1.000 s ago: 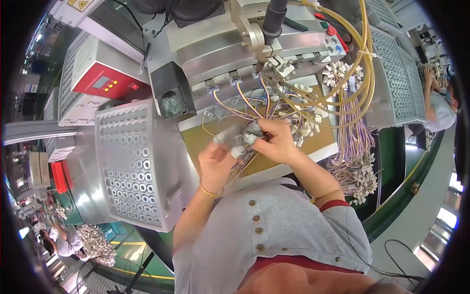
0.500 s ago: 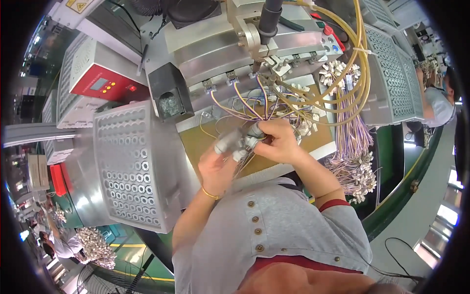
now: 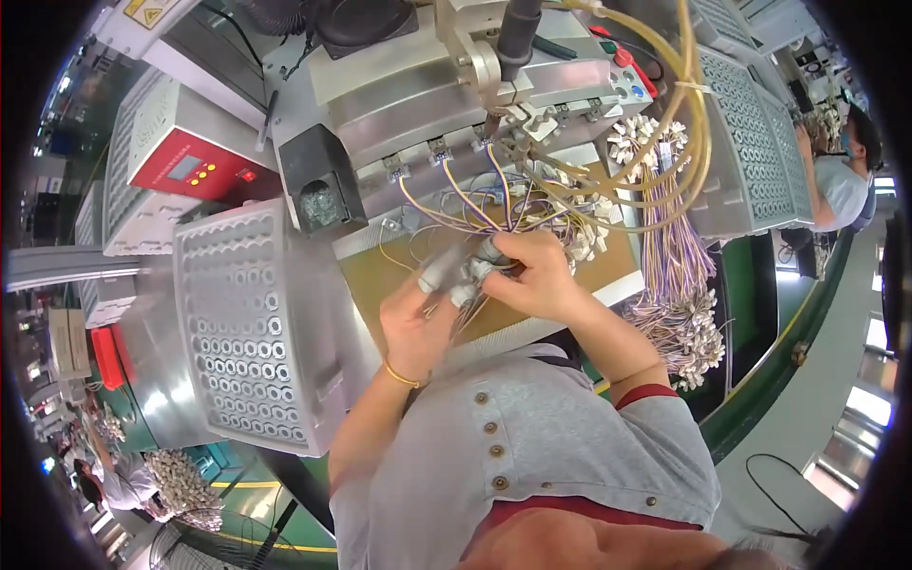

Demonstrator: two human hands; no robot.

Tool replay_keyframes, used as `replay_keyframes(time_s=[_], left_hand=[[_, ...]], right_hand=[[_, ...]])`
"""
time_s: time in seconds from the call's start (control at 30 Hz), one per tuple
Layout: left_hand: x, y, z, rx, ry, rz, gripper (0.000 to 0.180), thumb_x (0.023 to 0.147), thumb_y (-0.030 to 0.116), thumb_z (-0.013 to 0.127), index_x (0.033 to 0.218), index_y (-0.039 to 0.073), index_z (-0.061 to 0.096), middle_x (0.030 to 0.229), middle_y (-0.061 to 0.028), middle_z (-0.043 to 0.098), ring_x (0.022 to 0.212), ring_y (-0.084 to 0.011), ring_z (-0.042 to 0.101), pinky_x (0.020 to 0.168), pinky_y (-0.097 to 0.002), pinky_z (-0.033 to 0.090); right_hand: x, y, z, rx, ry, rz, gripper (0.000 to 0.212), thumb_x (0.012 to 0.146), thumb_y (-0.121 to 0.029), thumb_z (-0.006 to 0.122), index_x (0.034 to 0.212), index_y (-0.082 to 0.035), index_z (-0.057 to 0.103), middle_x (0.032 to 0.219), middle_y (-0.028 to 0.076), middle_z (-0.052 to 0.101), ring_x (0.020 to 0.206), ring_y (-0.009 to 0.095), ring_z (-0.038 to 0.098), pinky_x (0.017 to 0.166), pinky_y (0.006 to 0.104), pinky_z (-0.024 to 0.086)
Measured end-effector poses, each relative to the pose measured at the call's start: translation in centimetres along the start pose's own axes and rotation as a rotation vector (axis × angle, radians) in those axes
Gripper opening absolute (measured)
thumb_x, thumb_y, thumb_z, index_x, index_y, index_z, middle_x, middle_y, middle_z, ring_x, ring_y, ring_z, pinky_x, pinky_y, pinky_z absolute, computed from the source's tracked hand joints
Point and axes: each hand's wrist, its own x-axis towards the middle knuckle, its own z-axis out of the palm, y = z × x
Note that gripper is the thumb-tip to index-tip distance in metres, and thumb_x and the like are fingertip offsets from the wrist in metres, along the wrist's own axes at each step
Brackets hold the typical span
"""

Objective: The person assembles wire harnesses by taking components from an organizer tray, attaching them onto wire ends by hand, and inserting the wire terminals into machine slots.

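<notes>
Here's the brown board (image 3: 369, 293), and white connectors (image 3: 589, 237) on thin wires (image 3: 509, 215) crowd together toward its right edge!

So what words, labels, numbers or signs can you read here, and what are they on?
Red-fronted control box: a line of pale print, too small to read.
Its little screen: too blurred to read.
Pale frame at upper left: a yellow warning sticker with a triangle symbol; no readable words.
No other print is clear enough to read.

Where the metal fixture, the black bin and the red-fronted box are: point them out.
Metal fixture (image 3: 408, 109), head view: on its curved metal body.
Black bin (image 3: 311, 160), head view: wall above its opening.
Red-fronted box (image 3: 201, 164), head view: red front panel.
</notes>
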Motion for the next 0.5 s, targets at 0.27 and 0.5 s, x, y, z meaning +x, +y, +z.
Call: replay_keyframes(time_s=[0.27, 0.5], left_hand=[[0.0, 0.0, -0.1, -0.288, -0.073, -0.141, 0.031, 0.073, -0.005, 0.059, 0.104, -0.003, 0.055, 0.1, -0.0085, 0.057, 0.086, -0.0116, 0.054, 0.072, -0.024, 0.046], [0.9, -0.7, 0.7, -0.734, 0.003, -0.473, 0.02, 0.078, 0.001, 0.053, 0.097, -0.001, 0.056, 0.085, -0.007, 0.059, 0.07, -0.0115, 0.054, 0.055, -0.0212, 0.043]], right_hand=[[-0.3, -0.6, -0.6, 0.052, -0.168, 0.09, 0.017, 0.06, -0.011, 0.059, 0.06, 0.001, 0.047, 0.051, 0.012, 0.044, 0.046, 0.021, 0.044, 0.045, 0.0304, 0.035], [-1.8, 0.5, 0.7, 0.39, -0.105, 0.363, 0.003, 0.072, -0.002, 0.051, 0.071, 0.0, 0.052, 0.055, -0.002, 0.049, 0.048, 0.005, 0.045, 0.042, 0.0209, 0.035]])
